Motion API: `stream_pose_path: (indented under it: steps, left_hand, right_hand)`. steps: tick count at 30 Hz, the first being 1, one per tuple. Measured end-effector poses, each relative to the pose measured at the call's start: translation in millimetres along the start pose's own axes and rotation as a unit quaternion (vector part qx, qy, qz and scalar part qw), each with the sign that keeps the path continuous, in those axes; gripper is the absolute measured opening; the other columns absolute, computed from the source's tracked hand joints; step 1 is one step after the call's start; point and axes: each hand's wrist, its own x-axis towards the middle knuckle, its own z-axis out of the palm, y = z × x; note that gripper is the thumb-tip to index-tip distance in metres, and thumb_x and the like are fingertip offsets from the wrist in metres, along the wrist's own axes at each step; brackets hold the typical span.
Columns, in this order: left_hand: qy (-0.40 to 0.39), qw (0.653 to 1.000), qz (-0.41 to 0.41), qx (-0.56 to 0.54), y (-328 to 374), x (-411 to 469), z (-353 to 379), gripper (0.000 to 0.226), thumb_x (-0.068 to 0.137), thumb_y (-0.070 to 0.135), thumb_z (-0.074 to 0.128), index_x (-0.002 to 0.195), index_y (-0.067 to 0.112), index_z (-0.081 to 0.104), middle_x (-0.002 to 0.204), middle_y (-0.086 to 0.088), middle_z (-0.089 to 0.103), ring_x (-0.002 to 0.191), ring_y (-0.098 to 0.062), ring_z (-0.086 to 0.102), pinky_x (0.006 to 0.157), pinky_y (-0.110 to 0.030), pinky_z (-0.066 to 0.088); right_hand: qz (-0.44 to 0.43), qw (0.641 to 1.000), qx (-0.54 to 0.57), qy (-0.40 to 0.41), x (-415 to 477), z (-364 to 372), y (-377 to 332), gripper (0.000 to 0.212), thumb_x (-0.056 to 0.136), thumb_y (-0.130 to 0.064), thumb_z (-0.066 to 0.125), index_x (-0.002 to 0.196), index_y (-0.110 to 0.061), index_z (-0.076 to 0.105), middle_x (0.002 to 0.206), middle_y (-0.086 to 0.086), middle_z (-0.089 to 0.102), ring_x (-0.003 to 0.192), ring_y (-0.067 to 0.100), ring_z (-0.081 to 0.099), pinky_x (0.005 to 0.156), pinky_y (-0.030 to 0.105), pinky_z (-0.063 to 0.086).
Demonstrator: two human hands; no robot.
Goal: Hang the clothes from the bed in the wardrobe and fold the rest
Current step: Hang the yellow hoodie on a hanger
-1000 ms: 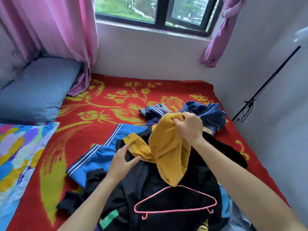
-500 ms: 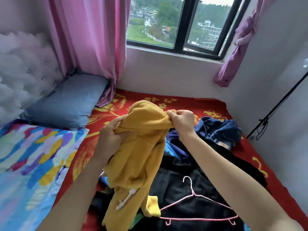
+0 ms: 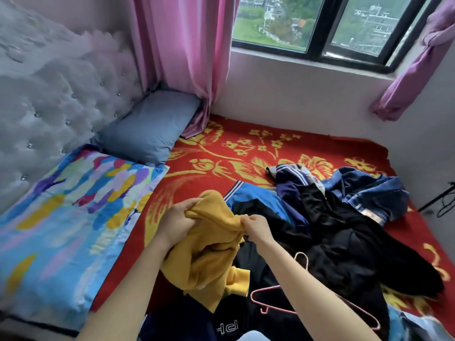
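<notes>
Left hand [image 3: 176, 221]: fingers curled round a bunched fold of the yellow garment [image 3: 209, 262].
Right hand [image 3: 256, 230]: pinching the same garment's edge, just beside the left.
Yellow garment: lifted at its top and hanging down over the bed's red blanket [image 3: 221, 153].
Pink hanger [image 3: 268, 301]: lying on the black clothes [image 3: 344, 242], partly under the right forearm.
Denim piece [image 3: 369, 193]: at the pile's far side.

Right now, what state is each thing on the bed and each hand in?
yellow garment, bunched, held up by both hands.
left hand, grips the yellow garment.
right hand, pinches its edge.
pink hanger, bare, lying on the black garment.
black garment, crumpled on the bed.
denim garment, crumpled, unfolded.
</notes>
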Motion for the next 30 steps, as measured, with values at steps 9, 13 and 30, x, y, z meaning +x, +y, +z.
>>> stream_pose_path:
  steps: [9, 13, 30]
  left_hand:
    - [-0.026, 0.998, 0.052, 0.004, 10, -40, 31, 0.068, 0.069, -0.011, 0.061, 0.121, 0.033, 0.058, 0.109, 0.010, 0.063, 0.106, -0.015, 0.059, 0.090, -0.030, 0.048]
    - [0.001, 0.996, 0.082, 0.044, 5, -56, 35, 0.070, 0.071, 0.010, 0.067, 0.131, 0.041, 0.045, 0.113, 0.010, 0.063, 0.109, -0.014, 0.056, 0.097, -0.047, 0.042]
    - [-0.179, 0.918, -0.137, -0.325, -17, -49, 61, 0.087, 0.050, 0.063, 0.080, 0.124, 0.025, 0.055, 0.120, 0.003, 0.065, 0.112, -0.014, 0.060, 0.088, -0.026, 0.050]
  right_hand:
    - [-0.265, 0.932, -0.170, -0.180, -33, -4, 22, 0.088, 0.075, -0.017, 0.073, 0.147, -0.022, 0.021, 0.139, -0.011, 0.027, 0.130, 0.006, 0.021, 0.110, 0.027, 0.022]
    - [-0.245, 0.953, -0.094, -0.148, -33, -6, 29, 0.041, 0.078, -0.010, 0.069, 0.116, -0.021, 0.058, 0.098, -0.013, 0.058, 0.097, 0.012, 0.056, 0.079, 0.017, 0.044]
    - [-0.247, 0.960, 0.120, -0.050, -26, -36, -23, 0.022, 0.094, -0.001, 0.045, 0.088, -0.022, 0.044, 0.086, 0.000, 0.053, 0.075, 0.007, 0.054, 0.070, 0.022, 0.047]
